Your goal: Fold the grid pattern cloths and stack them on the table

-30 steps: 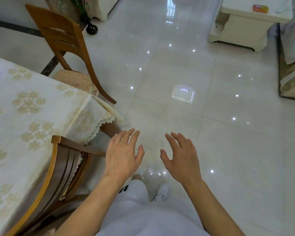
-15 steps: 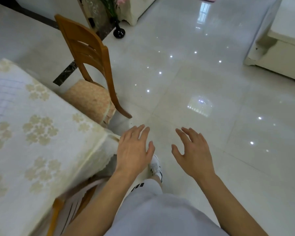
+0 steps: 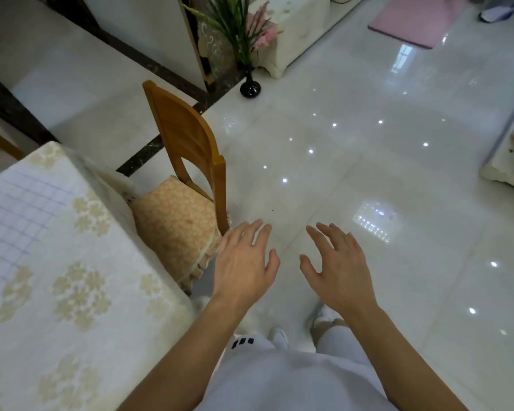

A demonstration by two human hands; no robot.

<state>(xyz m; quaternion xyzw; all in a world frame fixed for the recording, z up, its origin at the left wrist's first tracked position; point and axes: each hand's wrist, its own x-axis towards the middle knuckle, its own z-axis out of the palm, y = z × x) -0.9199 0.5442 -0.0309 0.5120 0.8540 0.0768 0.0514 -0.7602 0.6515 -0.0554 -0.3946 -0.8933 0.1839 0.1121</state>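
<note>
A white cloth with a blue grid pattern (image 3: 15,221) lies flat on the table (image 3: 80,307) at the far left, partly cut off by the frame edge. The table carries a cream cover with gold flower prints. My left hand (image 3: 245,262) hovers in the air just right of the table corner, fingers spread and holding nothing. My right hand (image 3: 337,266) floats beside it over the floor, fingers also spread and empty. Both hands are well apart from the cloth.
A wooden chair (image 3: 187,161) with an orange cushion (image 3: 172,221) stands at the table's far corner, close to my left hand. A black vase (image 3: 250,89) with plants stands on the glossy tiled floor beyond. White furniture (image 3: 508,161) sits at the right edge, a pink mat (image 3: 416,22) far back.
The view has swung left and moved along the table; the grid cloth has come into sight. The near chair has left the view. Both hands stay raised, spread and empty.
</note>
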